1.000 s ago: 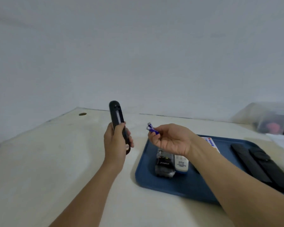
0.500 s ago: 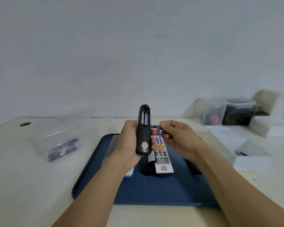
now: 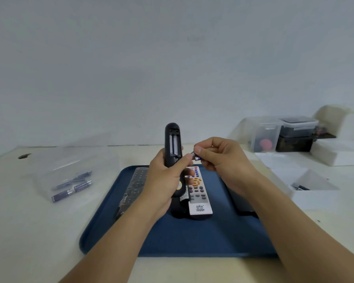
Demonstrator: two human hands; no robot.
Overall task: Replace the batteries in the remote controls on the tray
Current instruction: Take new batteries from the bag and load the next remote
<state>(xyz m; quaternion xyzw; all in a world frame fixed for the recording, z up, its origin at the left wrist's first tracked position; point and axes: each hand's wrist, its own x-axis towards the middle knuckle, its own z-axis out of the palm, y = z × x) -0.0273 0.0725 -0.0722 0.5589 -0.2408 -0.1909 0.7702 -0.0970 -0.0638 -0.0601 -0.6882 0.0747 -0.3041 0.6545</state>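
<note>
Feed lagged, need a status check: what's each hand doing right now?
Left hand: grips the black remote upright, battery bay open toward the camera.
Right hand: pinches a purple battery beside the remote.

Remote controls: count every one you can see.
4, maybe more hidden: a black remote in the left hand; on the blue tray a wrapped dark remote, a white remote, and a black one beneath.

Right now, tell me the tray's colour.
Dark blue; the tray shows only in the head view.
</note>
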